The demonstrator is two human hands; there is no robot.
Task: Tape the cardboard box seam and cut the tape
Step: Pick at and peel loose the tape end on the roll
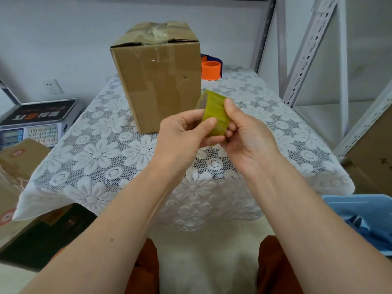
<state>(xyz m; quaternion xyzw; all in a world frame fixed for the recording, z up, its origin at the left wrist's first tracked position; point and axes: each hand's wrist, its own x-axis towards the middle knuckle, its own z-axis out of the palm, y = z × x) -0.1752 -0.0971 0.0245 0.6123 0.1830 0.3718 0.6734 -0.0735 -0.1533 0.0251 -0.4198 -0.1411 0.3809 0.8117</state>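
Note:
A tall brown cardboard box (158,81) stands upright on the table, its top flaps crumpled and crossed by clear tape. In front of it, above the table, both hands hold a yellowish roll of tape (214,112). My left hand (184,137) grips the roll from the left with its thumb lying across the roll's outer face. My right hand (246,134) grips it from the right, thumb on the upper edge and fingers curled under. An orange and dark blue tape dispenser (211,68) sits behind the box at its right.
A white lace floral cloth (101,158) covers the small table. A weighing scale (36,122) and stacked cardboard boxes (14,166) sit at the left. A metal shelf frame (305,49) rises at the right, and a blue plastic item (364,211) lies near my right forearm.

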